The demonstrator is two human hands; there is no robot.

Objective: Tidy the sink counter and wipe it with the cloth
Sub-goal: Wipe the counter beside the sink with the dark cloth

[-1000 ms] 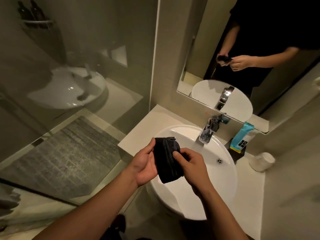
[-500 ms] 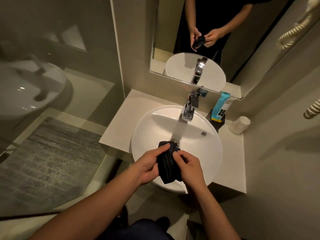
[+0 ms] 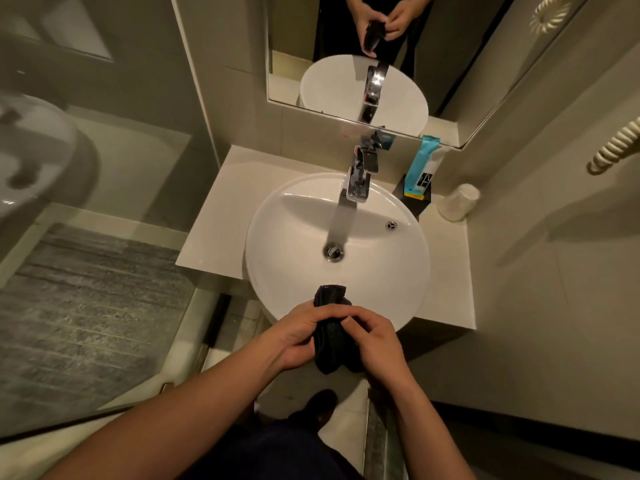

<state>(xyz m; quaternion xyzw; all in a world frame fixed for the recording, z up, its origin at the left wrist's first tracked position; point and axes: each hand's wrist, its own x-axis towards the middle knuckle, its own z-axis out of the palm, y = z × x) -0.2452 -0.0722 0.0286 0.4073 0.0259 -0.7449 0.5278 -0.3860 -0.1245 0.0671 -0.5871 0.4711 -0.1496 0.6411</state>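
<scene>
A dark folded cloth [image 3: 330, 301] hangs over the front rim of the round white sink [image 3: 298, 216]. My left hand [image 3: 294, 336] grips its left side and my right hand [image 3: 375, 337] pinches its right side; both hold it at the basin's near edge. The pale counter [image 3: 221, 209] surrounds the sink. On its back right stand a teal tube [image 3: 420, 166] on a black holder and an upturned white paper cup [image 3: 459, 202].
A chrome tap [image 3: 360, 176] rises at the back of the basin, with the drain [image 3: 334, 251] below it. A mirror [image 3: 450, 64] hangs behind. A glass shower partition [image 3: 104, 168] is at the left, a coiled cord [image 3: 613, 147] at the right wall.
The view has tilted down and shifted right, centring the sink. My hands with the cloth have drawn back from over the basin to its front rim, and the fingers have closed tighter around it.
</scene>
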